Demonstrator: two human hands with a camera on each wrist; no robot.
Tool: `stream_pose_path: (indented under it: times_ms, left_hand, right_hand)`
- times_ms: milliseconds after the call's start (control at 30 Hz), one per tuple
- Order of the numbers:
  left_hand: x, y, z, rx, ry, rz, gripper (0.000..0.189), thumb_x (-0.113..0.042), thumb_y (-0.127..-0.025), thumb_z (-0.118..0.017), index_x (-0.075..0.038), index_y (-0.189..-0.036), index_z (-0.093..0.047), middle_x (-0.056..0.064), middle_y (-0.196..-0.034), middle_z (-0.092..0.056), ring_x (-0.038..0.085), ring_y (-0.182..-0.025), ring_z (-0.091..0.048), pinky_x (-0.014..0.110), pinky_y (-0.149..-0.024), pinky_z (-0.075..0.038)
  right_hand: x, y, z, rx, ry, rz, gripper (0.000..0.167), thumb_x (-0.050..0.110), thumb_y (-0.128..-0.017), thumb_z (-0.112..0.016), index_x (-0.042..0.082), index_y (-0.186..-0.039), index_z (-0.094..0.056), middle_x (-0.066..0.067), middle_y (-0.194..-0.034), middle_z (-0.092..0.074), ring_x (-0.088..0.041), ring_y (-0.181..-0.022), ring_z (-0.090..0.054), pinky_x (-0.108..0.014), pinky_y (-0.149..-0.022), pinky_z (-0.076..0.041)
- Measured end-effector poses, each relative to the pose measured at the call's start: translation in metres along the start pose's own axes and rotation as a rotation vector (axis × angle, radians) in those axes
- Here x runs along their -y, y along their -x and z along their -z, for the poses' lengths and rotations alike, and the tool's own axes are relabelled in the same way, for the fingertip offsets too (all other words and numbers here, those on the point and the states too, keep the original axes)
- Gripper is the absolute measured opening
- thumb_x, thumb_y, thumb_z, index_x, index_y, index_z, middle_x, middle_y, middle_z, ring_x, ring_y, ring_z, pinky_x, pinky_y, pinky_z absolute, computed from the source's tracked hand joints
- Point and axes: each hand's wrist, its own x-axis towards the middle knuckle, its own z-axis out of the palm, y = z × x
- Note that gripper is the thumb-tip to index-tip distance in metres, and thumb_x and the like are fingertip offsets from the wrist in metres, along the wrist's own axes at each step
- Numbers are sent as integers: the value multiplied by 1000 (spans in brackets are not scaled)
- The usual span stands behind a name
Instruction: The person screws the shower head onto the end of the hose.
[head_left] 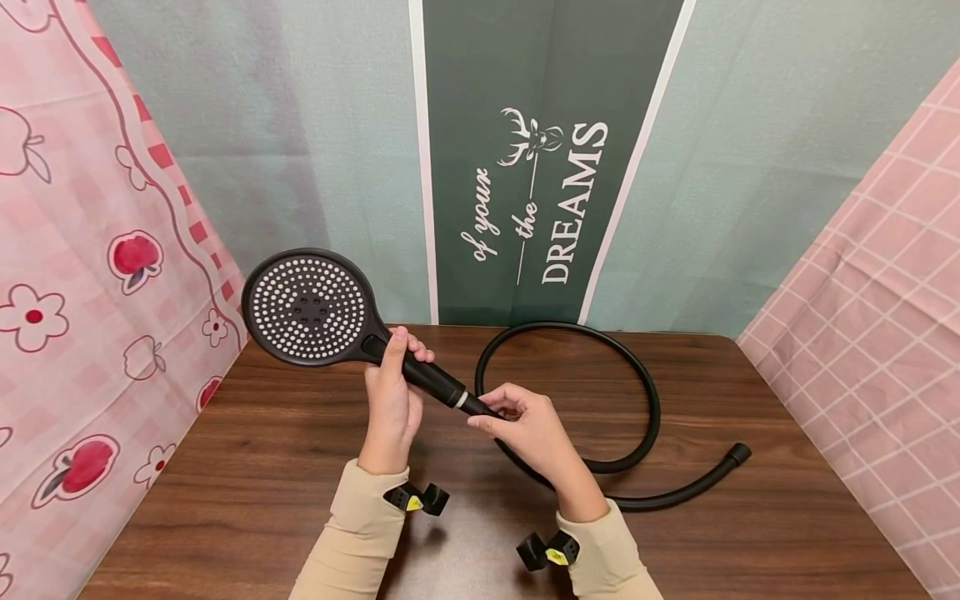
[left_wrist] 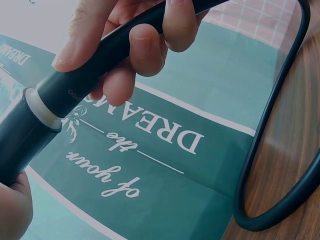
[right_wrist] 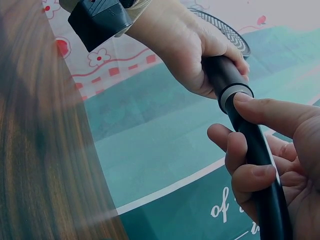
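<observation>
A black handheld shower head [head_left: 309, 308] with white nozzles is raised over the table, its spray face toward the head camera. My left hand [head_left: 393, 400] grips its handle [head_left: 432, 377], thumb along the front. At the handle's lower end my right hand [head_left: 536, 429] pinches the end fitting of a black hose [head_left: 654, 400]. In the left wrist view, a pale ring [left_wrist: 42, 107] shows between handle and fitting [left_wrist: 67, 92], which line up. The right thumb presses close to that ring in the right wrist view, other fingers curled around the hose end.
The hose loops over the dark wooden table [head_left: 247, 500], and its free end [head_left: 738, 454] lies at the right. Green printed cloth [head_left: 480, 83] hangs behind the table, with pink cloths at both sides. Each sleeve carries a small black wrist camera [head_left: 433, 500].
</observation>
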Motion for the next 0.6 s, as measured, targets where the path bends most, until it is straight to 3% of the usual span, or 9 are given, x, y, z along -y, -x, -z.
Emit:
stream_pose_path:
  times_ms: [267,600]
  left_hand:
    - [0,0,0,1,-6,2,13,-13,-101,-56,-9,-90,-52,-1,-71,-58,8,-62,-57,20,-64,-55]
    - [0,-1,0,-2,0,3,13,-13,-101,-57,-9,-90,-52,-1,-70,-58,8,-61,-57,20,-64,-56]
  right_hand:
    - [-1,-1,0,1,24,33,33,16,-79,-85,8,-106,-68,-10,-88,-76,-7,-79,-67,-21,-71,-52]
    - [0,-1,0,-13,36,18,25,17,-79,-85,8,-96,-70,-11,-88,-76,-5,-66,-60,-20,-59,-47]
